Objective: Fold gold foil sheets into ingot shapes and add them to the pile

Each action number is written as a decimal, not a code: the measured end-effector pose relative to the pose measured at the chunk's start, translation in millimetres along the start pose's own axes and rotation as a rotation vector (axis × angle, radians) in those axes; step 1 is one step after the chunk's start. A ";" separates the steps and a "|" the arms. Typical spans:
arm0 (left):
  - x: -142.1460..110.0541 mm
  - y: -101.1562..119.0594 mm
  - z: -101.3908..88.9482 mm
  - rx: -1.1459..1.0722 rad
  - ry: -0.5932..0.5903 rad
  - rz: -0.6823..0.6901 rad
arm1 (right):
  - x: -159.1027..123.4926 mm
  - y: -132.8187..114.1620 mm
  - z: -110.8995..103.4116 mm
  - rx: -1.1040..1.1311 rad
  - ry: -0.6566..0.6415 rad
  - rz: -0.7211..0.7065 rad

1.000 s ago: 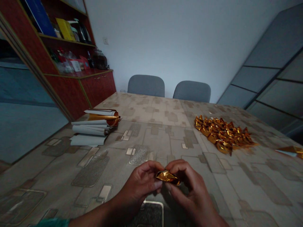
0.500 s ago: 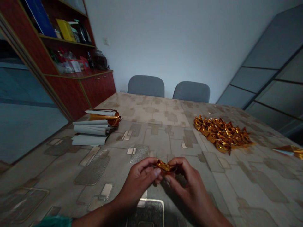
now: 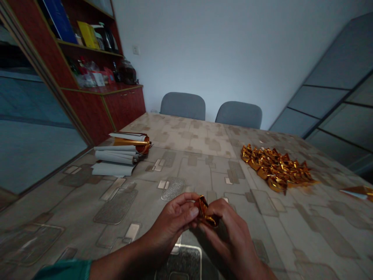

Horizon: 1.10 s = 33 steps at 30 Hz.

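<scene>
Between my two hands, above the near part of the table, is a small folded gold foil paper ingot (image 3: 203, 207). My left hand (image 3: 177, 214) pinches its left end with thumb and fingers. At its right side my right hand (image 3: 230, 229) grips it, the index finger pressing near its middle. The piece is tilted, its left end higher than the right. Fingers cover part of it. To the right lie several finished-looking gold foil ingots (image 3: 274, 167) grouped in rows.
Folded sheets of grey-backed gold paper (image 3: 116, 155) lie at the left of the patterned tablecloth (image 3: 198, 171). A flat gold paper piece (image 3: 358, 191) rests near the right edge. Two grey chairs (image 3: 182, 105) stand behind the table, and a red cabinet (image 3: 125, 109) stands back left.
Both hands keep hold of the gold foil paper ingot. It has turned from nearly level to tilted, and the right index finger has moved onto its middle. The view has shifted slightly.
</scene>
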State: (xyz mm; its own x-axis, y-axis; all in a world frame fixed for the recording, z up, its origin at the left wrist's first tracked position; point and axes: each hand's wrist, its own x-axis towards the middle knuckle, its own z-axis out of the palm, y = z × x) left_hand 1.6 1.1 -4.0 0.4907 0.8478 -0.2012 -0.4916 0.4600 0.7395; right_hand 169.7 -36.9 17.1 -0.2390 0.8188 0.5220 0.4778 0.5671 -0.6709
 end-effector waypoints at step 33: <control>1.3 -8.9 -4.5 -0.135 -0.079 -0.073 | 2.0 -5.4 -6.0 0.013 -0.110 -0.010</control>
State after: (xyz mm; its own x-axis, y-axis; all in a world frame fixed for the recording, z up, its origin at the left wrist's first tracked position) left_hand 3.3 -0.7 -13.7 0.5811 0.7899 -0.1957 -0.5422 0.5551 0.6308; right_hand 171.8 -38.9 25.0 -0.3354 0.8177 0.4679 0.4642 0.5756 -0.6731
